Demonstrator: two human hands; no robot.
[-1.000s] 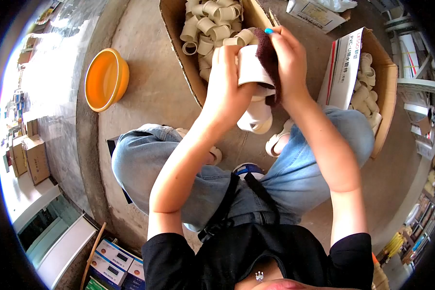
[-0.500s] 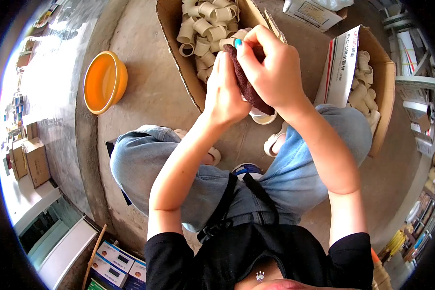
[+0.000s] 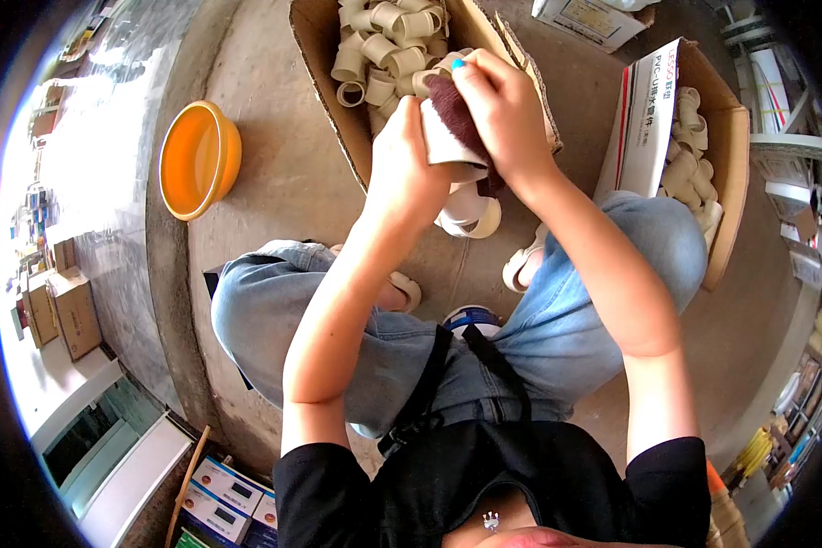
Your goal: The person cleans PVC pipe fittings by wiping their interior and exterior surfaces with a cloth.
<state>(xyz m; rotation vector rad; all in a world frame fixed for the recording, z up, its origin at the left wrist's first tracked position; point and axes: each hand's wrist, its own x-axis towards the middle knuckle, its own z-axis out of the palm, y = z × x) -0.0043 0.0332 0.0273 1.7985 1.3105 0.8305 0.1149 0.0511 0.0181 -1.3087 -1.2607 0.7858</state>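
Two hands (image 3: 457, 142) grip a white fitting (image 3: 446, 137) and dark cloth (image 3: 458, 114), forearms angled inward.

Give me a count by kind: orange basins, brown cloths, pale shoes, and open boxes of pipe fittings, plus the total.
Orange basin: 1
Brown cloth: 1
Pale shoes: 2
Open boxes of pipe fittings: 2
Total: 6

Floor gap (image 3: 265, 137) — between basin (image 3: 234, 164) and carton (image 3: 323, 78)

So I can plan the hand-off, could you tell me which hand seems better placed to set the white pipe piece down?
Probably the left hand: it grips the white pipe piece, while the right hand is occupied with the dark cloth.
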